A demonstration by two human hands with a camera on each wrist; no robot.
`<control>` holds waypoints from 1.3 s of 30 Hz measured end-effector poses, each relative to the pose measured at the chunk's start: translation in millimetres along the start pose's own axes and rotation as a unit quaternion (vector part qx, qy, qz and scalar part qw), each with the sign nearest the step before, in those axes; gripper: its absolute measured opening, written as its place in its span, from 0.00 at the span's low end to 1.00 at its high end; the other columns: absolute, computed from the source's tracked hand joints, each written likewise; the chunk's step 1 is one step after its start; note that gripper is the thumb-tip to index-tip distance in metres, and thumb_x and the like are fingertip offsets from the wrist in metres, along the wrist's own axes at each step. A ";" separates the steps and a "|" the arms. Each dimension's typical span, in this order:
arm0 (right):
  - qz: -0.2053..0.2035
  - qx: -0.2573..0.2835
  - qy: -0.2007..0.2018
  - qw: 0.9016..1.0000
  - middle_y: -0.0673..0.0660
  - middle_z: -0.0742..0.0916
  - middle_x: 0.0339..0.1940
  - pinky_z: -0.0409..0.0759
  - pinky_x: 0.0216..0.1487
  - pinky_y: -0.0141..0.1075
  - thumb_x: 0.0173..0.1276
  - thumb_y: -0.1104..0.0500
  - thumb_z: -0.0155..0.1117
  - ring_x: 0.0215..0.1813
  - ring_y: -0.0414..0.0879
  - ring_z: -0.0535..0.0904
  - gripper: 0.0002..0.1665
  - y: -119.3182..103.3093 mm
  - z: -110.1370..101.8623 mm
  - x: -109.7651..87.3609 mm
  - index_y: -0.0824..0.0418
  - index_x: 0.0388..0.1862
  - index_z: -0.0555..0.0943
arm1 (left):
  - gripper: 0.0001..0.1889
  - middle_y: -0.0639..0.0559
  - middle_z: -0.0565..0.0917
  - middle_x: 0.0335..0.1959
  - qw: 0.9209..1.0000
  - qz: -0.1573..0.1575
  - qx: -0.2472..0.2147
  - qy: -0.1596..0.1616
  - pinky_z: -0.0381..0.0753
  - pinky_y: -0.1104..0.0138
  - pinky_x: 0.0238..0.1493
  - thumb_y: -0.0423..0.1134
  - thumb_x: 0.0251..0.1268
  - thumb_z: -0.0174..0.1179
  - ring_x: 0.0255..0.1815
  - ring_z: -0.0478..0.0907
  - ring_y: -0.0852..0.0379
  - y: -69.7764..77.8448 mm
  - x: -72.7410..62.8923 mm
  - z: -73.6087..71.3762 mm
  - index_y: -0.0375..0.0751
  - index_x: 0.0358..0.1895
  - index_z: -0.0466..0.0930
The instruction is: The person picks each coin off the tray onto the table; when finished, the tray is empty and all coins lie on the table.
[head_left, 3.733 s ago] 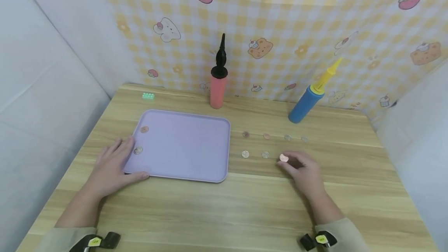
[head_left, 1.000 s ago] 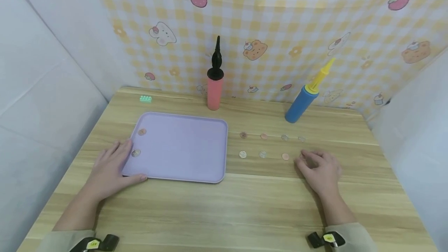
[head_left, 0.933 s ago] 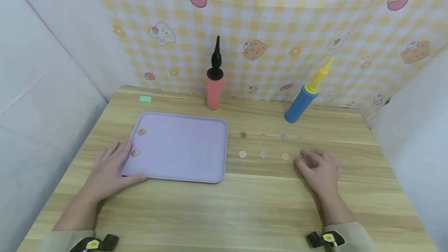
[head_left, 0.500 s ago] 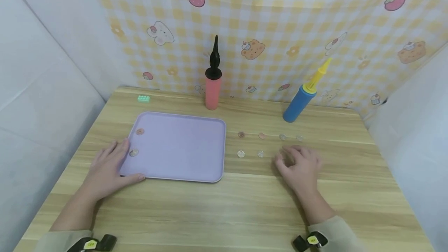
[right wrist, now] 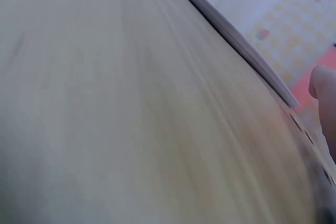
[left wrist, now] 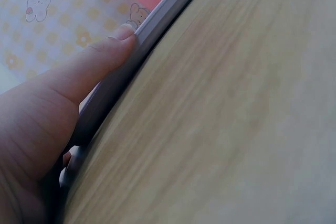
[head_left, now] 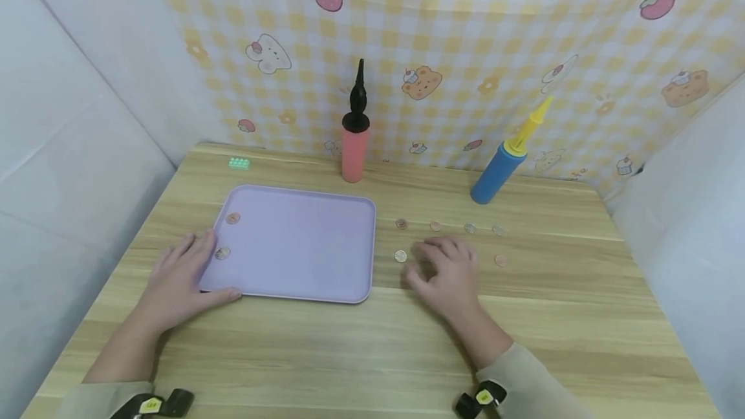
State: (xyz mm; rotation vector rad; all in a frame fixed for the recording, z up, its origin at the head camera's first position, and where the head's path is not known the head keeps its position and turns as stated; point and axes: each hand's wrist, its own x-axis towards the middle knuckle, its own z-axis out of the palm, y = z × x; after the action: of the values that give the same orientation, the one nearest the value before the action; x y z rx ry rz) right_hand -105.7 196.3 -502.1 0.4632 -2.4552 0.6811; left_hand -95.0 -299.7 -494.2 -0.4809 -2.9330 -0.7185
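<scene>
My left hand [head_left: 180,280] rests on the near left corner of a lilac tray [head_left: 302,244]. Its fingers lie along the left rim, and the thumb lies on the front rim in the left wrist view. A copper coin [head_left: 233,218] and a silver coin [head_left: 222,253] lie in the tray by that hand. My right hand [head_left: 448,277] hovers blurred over the front row of coins, its thumb and forefinger apart with nothing seen between them. Just left of its fingertips lies a silver coin [head_left: 400,256]. Another copper coin [head_left: 500,260] lies to its right.
Several coins make a back row, from a dark coin [head_left: 401,224] to a silver coin [head_left: 497,230]. Behind stand a pink pump [head_left: 354,154] with a black nozzle and a leaning blue pump [head_left: 495,176]. A green toy brick [head_left: 239,163] sits at the back left.
My right hand has left a copper coin at the right end of the front row and moved left over the row. My left hand and the tray keep their place.
</scene>
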 end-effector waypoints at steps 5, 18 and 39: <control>-0.017 0.013 -0.025 0.999 0.55 0.89 0.51 0.68 0.64 0.61 0.60 0.38 0.67 0.60 0.58 0.79 0.27 -22.6 15.7 8.5 0.55 0.48 0.92 | 0.69 0.26 0.59 0.82 1.000 -0.001 -0.001 0.001 0.32 0.32 0.80 0.64 0.53 0.79 0.83 0.47 0.21 -0.9 -0.7 0.4 0.29 0.86 0.46; -0.065 0.008 -0.059 0.996 0.52 0.88 0.54 0.66 0.70 0.60 0.62 0.42 0.71 0.64 0.55 0.77 0.24 -72.7 51.3 29.8 0.51 0.52 0.92 | 0.69 0.25 0.60 0.81 1.000 0.000 0.000 0.006 0.34 0.30 0.80 0.64 0.51 0.80 0.83 0.47 0.21 1.1 0.1 0.6 0.28 0.85 0.49; -0.177 -0.087 -0.012 0.980 0.48 0.90 0.52 0.72 0.68 0.54 0.64 0.44 0.70 0.67 0.54 0.79 0.17 -140.2 96.3 58.5 0.47 0.48 0.93 | 0.67 0.28 0.59 0.83 1.000 -0.009 -0.003 0.008 0.33 0.33 0.81 0.65 0.53 0.78 0.84 0.47 0.23 -4.1 -0.1 0.6 0.30 0.86 0.49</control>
State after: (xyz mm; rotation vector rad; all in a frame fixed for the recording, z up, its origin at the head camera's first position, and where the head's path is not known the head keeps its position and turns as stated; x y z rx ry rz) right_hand -128.2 18.6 -486.1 0.8158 -2.3417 0.3108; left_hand -96.2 -302.8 -496.5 -0.4476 -2.9258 -0.7297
